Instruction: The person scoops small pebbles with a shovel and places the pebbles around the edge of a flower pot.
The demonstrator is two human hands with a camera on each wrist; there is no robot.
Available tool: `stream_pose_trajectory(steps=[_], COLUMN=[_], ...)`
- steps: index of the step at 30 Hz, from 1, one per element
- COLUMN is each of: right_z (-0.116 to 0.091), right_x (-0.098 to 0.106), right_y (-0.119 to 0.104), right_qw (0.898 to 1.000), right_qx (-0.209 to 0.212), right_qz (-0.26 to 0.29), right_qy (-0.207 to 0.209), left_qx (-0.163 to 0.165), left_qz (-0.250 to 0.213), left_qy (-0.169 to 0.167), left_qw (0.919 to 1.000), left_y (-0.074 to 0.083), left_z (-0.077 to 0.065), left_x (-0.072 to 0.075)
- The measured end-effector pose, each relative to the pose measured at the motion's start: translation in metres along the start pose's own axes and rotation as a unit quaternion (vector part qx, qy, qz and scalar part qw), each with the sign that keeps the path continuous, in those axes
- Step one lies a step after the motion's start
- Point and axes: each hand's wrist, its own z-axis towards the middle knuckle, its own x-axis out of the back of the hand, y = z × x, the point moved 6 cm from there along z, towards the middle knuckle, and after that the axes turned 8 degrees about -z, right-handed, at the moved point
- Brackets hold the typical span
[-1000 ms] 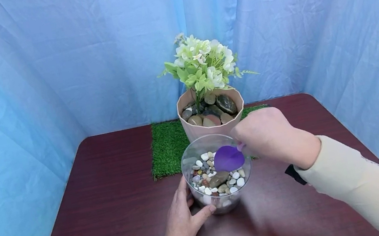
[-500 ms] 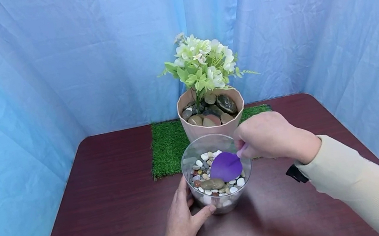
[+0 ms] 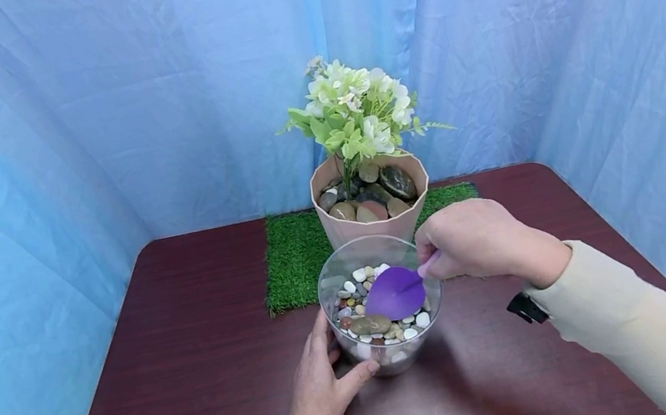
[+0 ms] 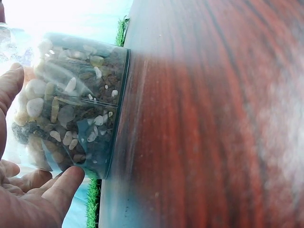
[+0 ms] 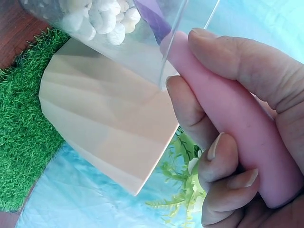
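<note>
A clear container (image 3: 391,358), filled with mixed pebbles (image 3: 354,292), stands on the table. My left hand (image 3: 319,386) holds its near left side, thumb in front and fingers around the left; in the left wrist view the fingers (image 4: 66,190) lie against its wall. My right hand (image 3: 478,242) grips a trowel by its pink handle (image 5: 237,123), fingers wrapped round it. The purple trowel blade (image 3: 395,294) is inside the container among the pebbles, its tip beside a larger brown stone (image 3: 370,324). The handle passes the container's rim at the right.
Just behind the container, a pale pink pot (image 3: 370,232) holds large stones (image 3: 373,210) and a white-flowered plant (image 3: 356,108). It stands on a green artificial grass mat (image 3: 296,265). Blue curtains (image 3: 189,99) enclose the dark red wooden table (image 3: 208,331).
The trowel blade has moved left and toward me, and the brown stone has shifted left. My right hand has come slightly lower. My left hand stays in place.
</note>
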Motion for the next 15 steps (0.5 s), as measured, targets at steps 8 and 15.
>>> stream_pose_trajectory(steps=[8,15], right_z=[0.0009,0.0022], right_x=[-0.0020,-0.0068], right_y=[-0.0035,-0.0078], right_qw=[0.999,0.998], right_qx=[0.019,0.028], right_qz=[0.031,0.046], right_qy=[0.016,0.011], left_qx=[-0.003,-0.005], left_qz=[-0.004,0.000], left_qy=[0.002,0.003], left_qw=[1.0000,1.0000], left_y=[0.0006,0.0011], left_z=[-0.0002,0.0002], left_x=[0.0008,0.0008])
